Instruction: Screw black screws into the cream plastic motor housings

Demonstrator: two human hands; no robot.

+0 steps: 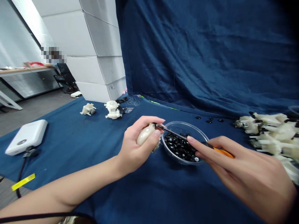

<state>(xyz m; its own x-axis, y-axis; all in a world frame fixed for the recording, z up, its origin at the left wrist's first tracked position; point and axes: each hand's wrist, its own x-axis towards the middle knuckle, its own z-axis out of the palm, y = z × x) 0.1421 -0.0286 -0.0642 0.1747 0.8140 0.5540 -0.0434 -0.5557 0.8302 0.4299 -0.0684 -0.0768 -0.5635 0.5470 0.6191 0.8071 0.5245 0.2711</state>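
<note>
My left hand (137,146) is closed round a cream plastic part (145,134), held just left of a clear bowl (187,125). My right hand (235,165) grips an orange-handled tool (221,151) whose thin metal shaft (173,132) crosses over the bowl and touches the top of the cream part. The bowl holds several small black pieces (181,146). Both hands hover above a blue cloth (93,149).
A heap of cream plastic parts (273,133) lies at the right. Two more cream parts (88,109) (113,109) sit at the back left. A white power bank (26,136) with a cable lies far left. A few black pieces (207,119) lie behind the bowl. White boxes (98,53) stand behind.
</note>
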